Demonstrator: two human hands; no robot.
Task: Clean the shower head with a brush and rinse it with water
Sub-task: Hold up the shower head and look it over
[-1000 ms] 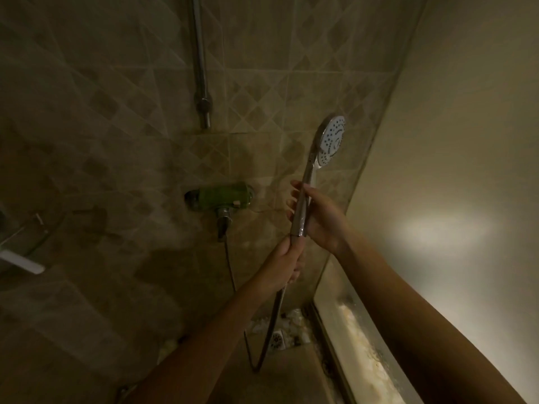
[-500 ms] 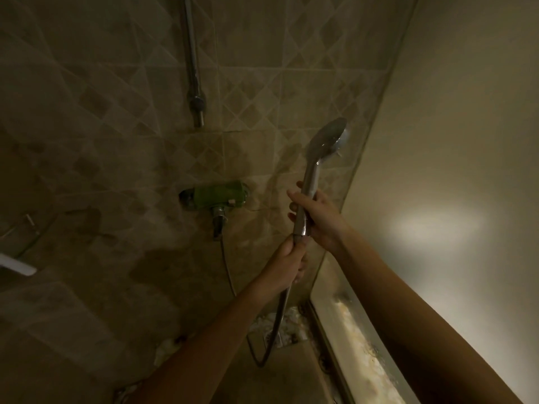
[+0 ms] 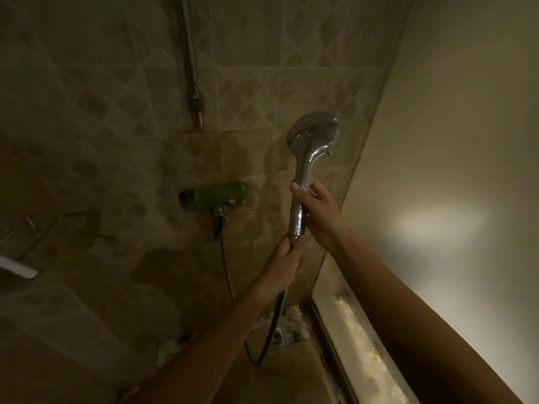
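Above both sets of fingers the shower head [image 3: 314,132] shows its chrome back, nozzles facing away. So the right hand [image 3: 322,218] wraps the handle [image 3: 298,218] midway, and the left hand [image 3: 287,263] grips just below it where the hose [image 3: 275,319] joins. No brush in view. I'd twist the face toward you with the right, left steadying the hose.

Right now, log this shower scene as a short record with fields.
shower head: upright, chrome back toward camera, spray face turned away
right hand: holds the handle's middle
left hand: grips the handle's bottom end at the hose
green valve: on tiled wall, left of the handle
brush: not in view
water: none seen flowing
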